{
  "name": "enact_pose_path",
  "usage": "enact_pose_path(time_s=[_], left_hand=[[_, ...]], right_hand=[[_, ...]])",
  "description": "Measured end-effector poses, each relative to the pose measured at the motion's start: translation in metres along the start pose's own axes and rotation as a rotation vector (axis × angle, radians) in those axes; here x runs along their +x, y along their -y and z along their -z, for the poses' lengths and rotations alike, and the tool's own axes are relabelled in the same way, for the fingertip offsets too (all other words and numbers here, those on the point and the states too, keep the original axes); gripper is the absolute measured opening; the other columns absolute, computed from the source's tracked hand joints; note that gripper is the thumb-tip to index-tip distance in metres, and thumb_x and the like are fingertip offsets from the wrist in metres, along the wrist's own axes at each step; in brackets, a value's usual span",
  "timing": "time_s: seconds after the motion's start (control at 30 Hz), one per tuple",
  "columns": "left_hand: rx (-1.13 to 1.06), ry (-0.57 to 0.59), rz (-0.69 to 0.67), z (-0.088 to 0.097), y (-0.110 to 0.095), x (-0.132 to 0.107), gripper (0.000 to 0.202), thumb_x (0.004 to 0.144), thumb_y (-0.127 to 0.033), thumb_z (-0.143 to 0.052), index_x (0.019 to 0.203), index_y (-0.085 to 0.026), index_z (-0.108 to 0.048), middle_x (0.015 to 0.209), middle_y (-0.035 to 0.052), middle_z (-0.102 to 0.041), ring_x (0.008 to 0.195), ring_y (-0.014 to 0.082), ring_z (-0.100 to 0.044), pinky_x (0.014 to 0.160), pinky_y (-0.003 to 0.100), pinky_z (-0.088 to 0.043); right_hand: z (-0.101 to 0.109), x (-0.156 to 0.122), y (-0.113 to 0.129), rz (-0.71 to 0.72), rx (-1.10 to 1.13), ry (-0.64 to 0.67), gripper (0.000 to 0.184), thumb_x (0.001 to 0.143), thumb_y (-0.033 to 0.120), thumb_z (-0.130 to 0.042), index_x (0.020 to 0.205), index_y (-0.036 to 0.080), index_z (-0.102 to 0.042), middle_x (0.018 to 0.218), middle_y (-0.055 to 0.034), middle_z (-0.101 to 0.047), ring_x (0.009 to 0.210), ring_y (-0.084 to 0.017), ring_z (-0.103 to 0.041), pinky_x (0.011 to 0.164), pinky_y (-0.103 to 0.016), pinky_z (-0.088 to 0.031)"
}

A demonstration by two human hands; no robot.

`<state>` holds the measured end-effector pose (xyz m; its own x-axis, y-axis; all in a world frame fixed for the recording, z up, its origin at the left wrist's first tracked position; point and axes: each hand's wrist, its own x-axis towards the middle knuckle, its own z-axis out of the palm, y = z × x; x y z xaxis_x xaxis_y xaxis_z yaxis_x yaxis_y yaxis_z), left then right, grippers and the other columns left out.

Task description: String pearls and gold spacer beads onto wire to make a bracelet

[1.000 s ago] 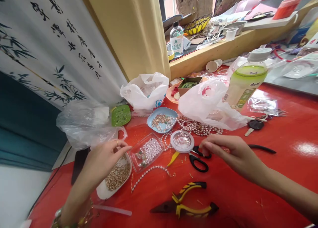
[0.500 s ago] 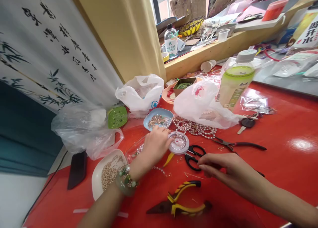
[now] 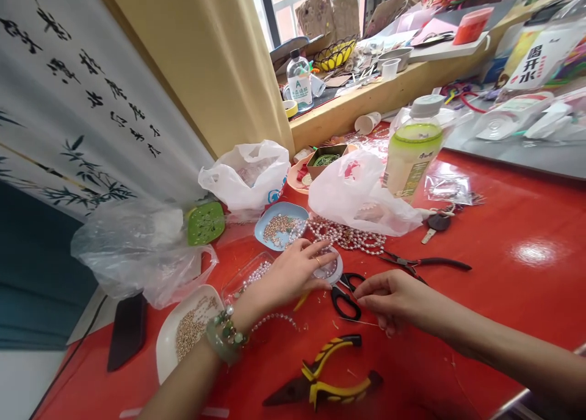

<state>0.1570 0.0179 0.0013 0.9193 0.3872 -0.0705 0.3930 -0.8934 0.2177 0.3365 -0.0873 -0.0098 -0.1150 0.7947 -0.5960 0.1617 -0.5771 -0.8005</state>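
My left hand (image 3: 293, 273), with a ring and a green bead bracelet at the wrist, lies over the round clear spool (image 3: 330, 272) and the clear tray of white pearls (image 3: 249, 276), fingers stretched out. My right hand (image 3: 389, 295) is pinched on a thin pin or wire (image 3: 361, 322) just right of the black-handled scissors (image 3: 344, 295). A short pearl strand (image 3: 274, 319) lies under my left wrist. A white dish of small gold beads (image 3: 187, 328) sits to the left.
Yellow-black pliers (image 3: 327, 377) lie near the front edge of the red table (image 3: 503, 298). Slim pliers (image 3: 425, 262), a key (image 3: 434, 223), a pile of pearl strands (image 3: 352, 237), a blue dish of beads (image 3: 280, 226), plastic bags (image 3: 357, 191), a green-capped bottle (image 3: 412, 148) and a black phone (image 3: 127, 328) surround the hands.
My left hand left the gold-bead dish and moved right onto the spool. My right hand came nearer and lower, beside the scissors. The view swung right.
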Motion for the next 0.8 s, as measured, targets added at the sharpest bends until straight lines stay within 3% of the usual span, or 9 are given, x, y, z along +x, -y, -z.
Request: enact_pose_path(time_s=[0.37, 0.67, 0.8], left_hand=[[-0.001, -0.079, 0.089, 0.001, -0.014, 0.007, 0.05, 0.072, -0.045, -0.06, 0.117, -0.023, -0.053, 0.118, 0.009, -0.051, 0.104, 0.0254, -0.04, 0.085, 0.039, -0.041], [-0.248, -0.148, 0.176, -0.015, -0.017, 0.018, 0.051, 0.059, -0.047, -0.07, 0.104, -0.026, -0.062, 0.111, 0.006, -0.05, 0.104, 0.0253, -0.042, 0.083, 0.04, -0.043], [-0.322, -0.214, 0.21, -0.023, -0.015, 0.025, 0.051, 0.054, -0.047, -0.073, 0.099, -0.025, -0.063, 0.109, 0.0051, -0.05, 0.101, 0.0252, -0.043, 0.082, 0.04, -0.044]], right_hand=[[-0.006, 0.007, 0.017, 0.121, -0.086, -0.055, 0.011, 0.064, 0.022, -0.054, 0.063, 0.015, -0.062, 0.043, 0.0063, -0.045, 0.039, -0.005, -0.036, 0.037, -0.017, -0.027], [0.002, 0.02, 0.042, 0.191, -0.122, -0.078, 0.015, 0.059, 0.023, -0.052, 0.045, 0.016, -0.056, 0.033, 0.0081, -0.033, 0.035, -0.005, -0.027, 0.036, -0.021, -0.018], [0.0, 0.027, 0.054, 0.259, -0.116, -0.125, 0.017, 0.06, 0.02, -0.051, 0.044, 0.017, -0.051, 0.037, 0.0079, -0.034, 0.038, -0.006, -0.029, 0.039, -0.021, -0.021]])
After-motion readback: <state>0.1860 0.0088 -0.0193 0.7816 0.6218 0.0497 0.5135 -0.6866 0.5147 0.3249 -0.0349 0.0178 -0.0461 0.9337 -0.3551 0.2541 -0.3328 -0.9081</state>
